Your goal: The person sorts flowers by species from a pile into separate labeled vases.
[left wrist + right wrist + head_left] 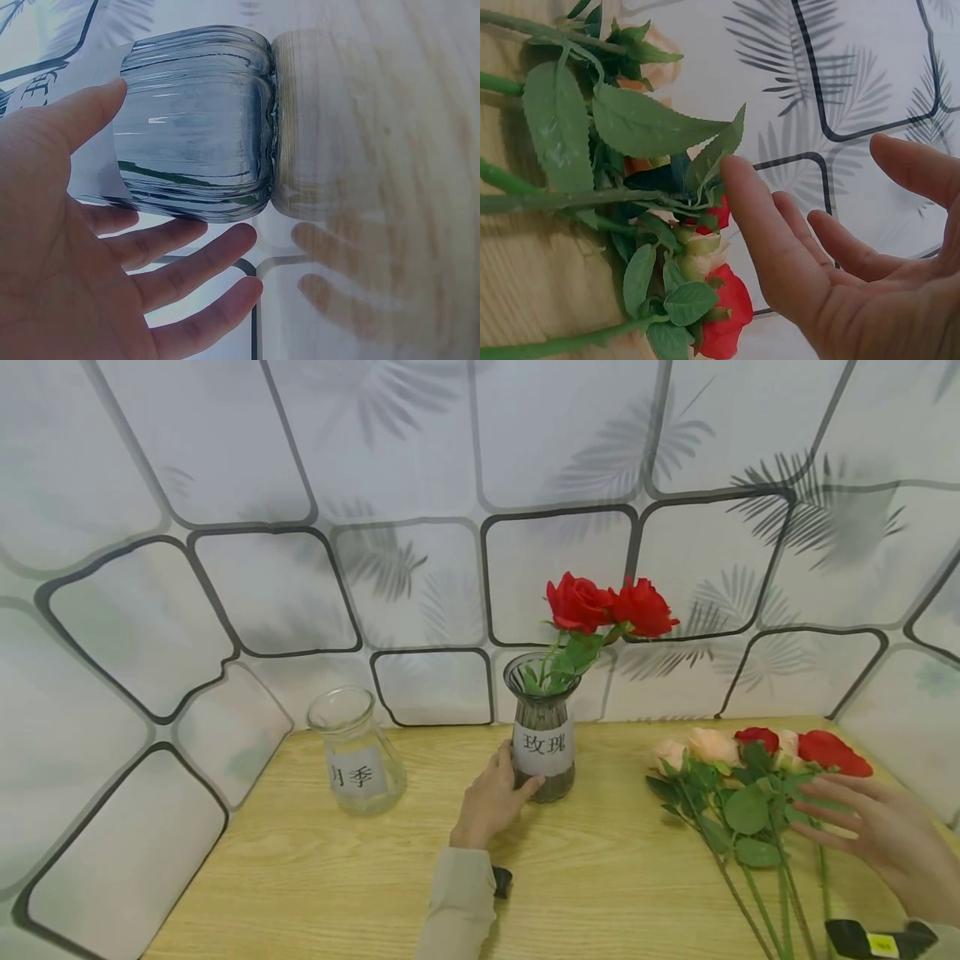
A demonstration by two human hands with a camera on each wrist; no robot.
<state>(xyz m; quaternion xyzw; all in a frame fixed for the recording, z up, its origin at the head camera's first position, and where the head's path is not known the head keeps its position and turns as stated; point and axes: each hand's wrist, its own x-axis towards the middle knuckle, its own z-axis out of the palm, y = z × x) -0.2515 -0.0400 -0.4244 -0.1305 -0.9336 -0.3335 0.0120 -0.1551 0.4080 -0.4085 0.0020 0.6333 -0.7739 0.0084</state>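
A smoked-glass vase [543, 783] with a white label stands upright and holds two red roses [609, 605] that lean right. My left hand [491, 795] rests against its lower left side. In the left wrist view, the thumb [94, 112] lies over the label's edge, while the fingers extend loosely past the glass vase [195, 120]. Over at the right, my right hand [870, 831] hovers with spread fingers beside several cut roses [757, 802], red and peach. The right wrist view puts its index fingertip [735, 169] close to a green leaf [660, 124]; contact is unclear.
A clear glass vase [363, 781], also labelled, stands on the left of the wooden table [300, 877]. Patterned cloth walls [420, 585] enclose the back and sides. The loose rose stems [783, 910] reach toward the table's front.
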